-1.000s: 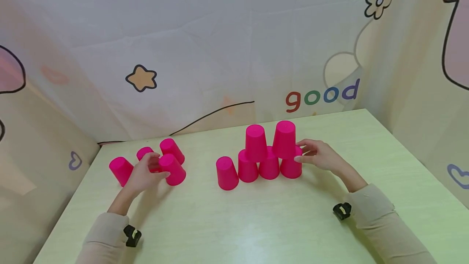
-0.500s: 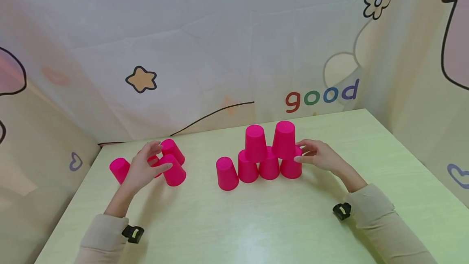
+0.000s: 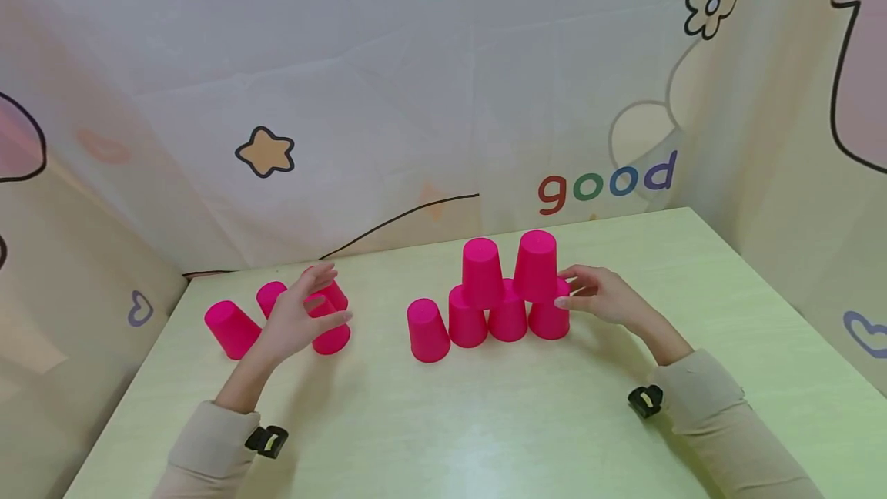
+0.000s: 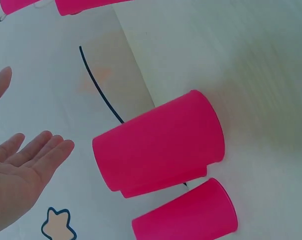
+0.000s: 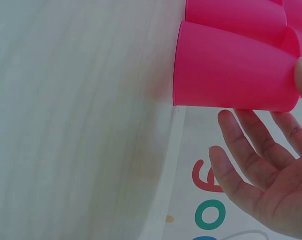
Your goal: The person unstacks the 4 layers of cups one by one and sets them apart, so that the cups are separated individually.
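In the head view, my left hand [image 3: 298,322] hovers over the loose pink cups on the left, its fingers spread and nothing in them. It partly covers a near cup [image 3: 331,337] and a cup [image 3: 336,295] behind that. In the left wrist view the fingers are apart from the large pink cup [image 4: 160,145]. On the right, my right hand [image 3: 603,295] stays beside the bottom right cup [image 3: 547,322] of a stack, thumb and fingertips at its upper side. The right wrist view shows the thumb on that cup [image 5: 235,70] and the fingers loosely extended along it.
Two upside-down cups, a left one [image 3: 481,272] and a right one [image 3: 537,264], sit on the stack's bottom row. Another cup [image 3: 428,333] stands at the row's left end. Further left are a cup [image 3: 232,329] and a partly hidden cup [image 3: 270,297]. A printed curtain [image 3: 388,114] hangs behind the table [image 3: 450,422].
My left hand has moved right and slightly nearer, above the left cups, uncovering the leftmost ones. The right hand and the stack have stayed put.
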`<state>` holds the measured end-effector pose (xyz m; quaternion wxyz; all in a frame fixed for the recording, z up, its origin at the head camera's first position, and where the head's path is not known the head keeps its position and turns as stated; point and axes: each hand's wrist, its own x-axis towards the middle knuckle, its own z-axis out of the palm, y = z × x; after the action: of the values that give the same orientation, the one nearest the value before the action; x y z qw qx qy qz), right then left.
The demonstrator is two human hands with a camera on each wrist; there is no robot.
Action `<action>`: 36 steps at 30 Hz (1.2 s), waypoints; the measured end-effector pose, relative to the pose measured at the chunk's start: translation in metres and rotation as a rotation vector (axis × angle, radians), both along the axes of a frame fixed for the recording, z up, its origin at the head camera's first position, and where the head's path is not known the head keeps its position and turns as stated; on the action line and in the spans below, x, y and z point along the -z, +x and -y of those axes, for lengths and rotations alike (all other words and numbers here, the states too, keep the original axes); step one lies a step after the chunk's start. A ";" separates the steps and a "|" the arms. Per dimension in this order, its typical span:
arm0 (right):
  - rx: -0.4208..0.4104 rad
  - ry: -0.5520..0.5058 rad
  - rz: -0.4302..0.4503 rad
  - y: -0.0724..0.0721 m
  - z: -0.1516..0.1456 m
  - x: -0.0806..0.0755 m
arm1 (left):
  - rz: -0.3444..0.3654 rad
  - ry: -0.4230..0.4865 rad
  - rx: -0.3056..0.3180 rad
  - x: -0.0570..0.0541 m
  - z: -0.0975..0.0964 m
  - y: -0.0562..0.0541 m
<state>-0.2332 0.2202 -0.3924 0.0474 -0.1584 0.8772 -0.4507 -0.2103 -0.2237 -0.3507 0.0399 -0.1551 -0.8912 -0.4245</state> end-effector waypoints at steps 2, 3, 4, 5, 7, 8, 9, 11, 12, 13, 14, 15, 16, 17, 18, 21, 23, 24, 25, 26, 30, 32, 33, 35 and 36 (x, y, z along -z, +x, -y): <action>-0.002 -0.001 0.001 0.000 0.000 0.000 | -0.007 -0.013 0.014 0.000 -0.003 -0.001; -0.003 -0.001 0.002 0.000 0.000 0.000 | -0.010 -0.016 0.021 -0.001 -0.005 -0.001; -0.003 0.000 0.001 0.000 0.001 0.000 | -0.014 -0.019 0.026 -0.002 -0.007 -0.001; -0.004 0.002 0.001 0.000 0.001 0.000 | -0.016 -0.021 0.032 -0.002 -0.010 -0.002; -0.006 0.003 -0.001 0.000 0.001 -0.001 | -0.021 -0.019 0.051 -0.003 -0.015 -0.002; -0.005 0.005 -0.001 0.001 0.001 -0.001 | -0.025 -0.017 0.064 -0.004 -0.018 -0.003; -0.004 0.006 -0.001 0.001 0.001 -0.001 | -0.030 -0.014 0.077 -0.005 -0.021 -0.003; -0.002 0.006 0.001 0.001 0.001 -0.002 | -0.041 -0.001 0.106 -0.005 -0.028 -0.005; -0.002 0.007 0.001 0.001 0.001 -0.002 | -0.047 0.010 0.122 -0.005 -0.032 -0.005; 0.000 0.008 0.002 0.001 0.000 -0.002 | -0.056 0.017 0.136 -0.006 -0.035 -0.006; 0.000 0.009 0.003 0.001 0.000 -0.002 | -0.059 0.027 0.148 -0.007 -0.039 -0.007; 0.000 0.010 0.003 0.001 0.001 -0.002 | -0.060 0.035 0.160 -0.007 -0.042 -0.007; -0.001 0.010 0.003 0.001 0.001 -0.002 | -0.060 0.041 0.171 -0.008 -0.046 -0.007; -0.002 0.012 0.003 0.001 0.001 -0.002 | -0.060 0.042 0.181 -0.008 -0.049 -0.008; -0.001 0.013 0.002 0.001 0.001 -0.003 | -0.061 0.039 0.191 -0.009 -0.053 -0.009; 0.000 0.019 0.001 0.001 0.001 -0.003 | -0.067 0.016 0.227 -0.010 -0.064 -0.011; 0.000 0.020 0.003 0.001 0.000 -0.003 | -0.071 -0.002 0.247 -0.009 -0.071 -0.013; 0.000 0.020 0.004 0.001 0.000 -0.003 | -0.074 -0.009 0.256 -0.009 -0.075 -0.014; -0.002 0.021 0.004 0.001 0.000 -0.003 | -0.073 -0.016 0.264 -0.009 -0.078 -0.014; -0.004 0.021 0.005 0.001 0.000 -0.003 | -0.073 -0.021 0.273 -0.008 -0.082 -0.015; -0.004 0.022 0.010 0.001 0.001 -0.002 | -0.068 -0.035 0.291 -0.005 -0.095 -0.020; -0.004 0.020 0.012 0.001 0.001 -0.003 | -0.068 -0.033 0.301 -0.005 -0.101 -0.021; -0.004 0.018 0.013 0.001 0.001 -0.003 | -0.066 -0.030 0.305 -0.004 -0.104 -0.023; -0.004 0.016 0.012 0.001 0.001 -0.003 | -0.070 -0.030 0.316 -0.004 -0.110 -0.025; -0.004 0.015 0.011 0.001 0.001 -0.003 | -0.072 -0.028 0.319 -0.004 -0.113 -0.025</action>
<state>-0.2319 0.2195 -0.3894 0.0545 -0.1574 0.8799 -0.4450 -0.2358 -0.1110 -0.3469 0.0015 -0.3104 -0.8589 -0.4073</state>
